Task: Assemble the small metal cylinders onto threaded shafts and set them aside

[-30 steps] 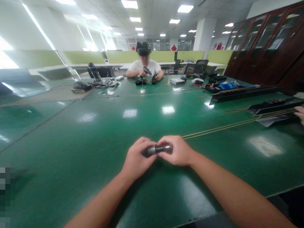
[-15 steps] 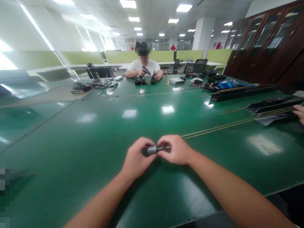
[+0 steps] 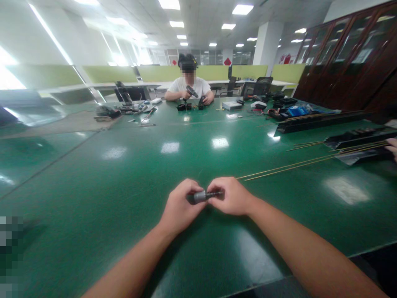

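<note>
My left hand (image 3: 180, 205) is closed around a short grey metal cylinder (image 3: 200, 196) with a dark end toward the palm. From the cylinder's right side a thin dark shaft (image 3: 214, 194) sticks out, and the fingers of my right hand (image 3: 231, 196) pinch around it. Both hands are close together, low over the green table (image 3: 149, 178). The tool's exact kind is not clear, and my fingers cover parts of it.
Long thin brass-coloured rods (image 3: 285, 167) run from behind my right hand toward black channel pieces (image 3: 350, 155). Another person's hand (image 3: 392, 147) is at the right edge. Across the table a co-worker (image 3: 189, 87) holds a power drill (image 3: 192, 91). A white box (image 3: 232, 105) stands at the back.
The view has shifted slightly. Both hands keep their hold on the cylinder and shaft; the cylinder looks slightly turned, with more of its dark end showing.
</note>
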Demonstrator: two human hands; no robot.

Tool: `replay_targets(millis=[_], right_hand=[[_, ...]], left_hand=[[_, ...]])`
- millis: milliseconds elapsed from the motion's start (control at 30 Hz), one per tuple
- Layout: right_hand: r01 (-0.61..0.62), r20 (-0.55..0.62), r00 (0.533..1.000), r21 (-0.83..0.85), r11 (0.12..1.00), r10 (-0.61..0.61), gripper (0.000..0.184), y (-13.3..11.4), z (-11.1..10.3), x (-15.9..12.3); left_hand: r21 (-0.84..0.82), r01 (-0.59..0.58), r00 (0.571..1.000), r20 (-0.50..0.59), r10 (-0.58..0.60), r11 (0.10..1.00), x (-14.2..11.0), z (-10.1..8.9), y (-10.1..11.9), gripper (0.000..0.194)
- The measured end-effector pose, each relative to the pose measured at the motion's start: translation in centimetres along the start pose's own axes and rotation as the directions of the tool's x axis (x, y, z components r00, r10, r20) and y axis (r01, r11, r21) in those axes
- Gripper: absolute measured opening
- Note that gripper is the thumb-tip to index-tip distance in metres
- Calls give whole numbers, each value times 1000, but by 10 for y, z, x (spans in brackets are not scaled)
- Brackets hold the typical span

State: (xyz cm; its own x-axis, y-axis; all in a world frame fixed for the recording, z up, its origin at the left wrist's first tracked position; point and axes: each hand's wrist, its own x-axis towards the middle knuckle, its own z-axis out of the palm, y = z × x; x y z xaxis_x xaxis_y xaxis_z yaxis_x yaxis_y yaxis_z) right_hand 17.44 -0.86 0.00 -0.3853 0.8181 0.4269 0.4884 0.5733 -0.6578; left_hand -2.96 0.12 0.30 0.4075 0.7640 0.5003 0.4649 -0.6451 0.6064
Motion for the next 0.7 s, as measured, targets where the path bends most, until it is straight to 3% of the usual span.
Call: replay_targets(millis=[700], right_hand=[[4, 6, 1000, -24, 1000, -4, 9, 0, 0, -1]], left_hand=[[32, 22, 1000, -7, -22, 999, 2, -1, 0, 16]])
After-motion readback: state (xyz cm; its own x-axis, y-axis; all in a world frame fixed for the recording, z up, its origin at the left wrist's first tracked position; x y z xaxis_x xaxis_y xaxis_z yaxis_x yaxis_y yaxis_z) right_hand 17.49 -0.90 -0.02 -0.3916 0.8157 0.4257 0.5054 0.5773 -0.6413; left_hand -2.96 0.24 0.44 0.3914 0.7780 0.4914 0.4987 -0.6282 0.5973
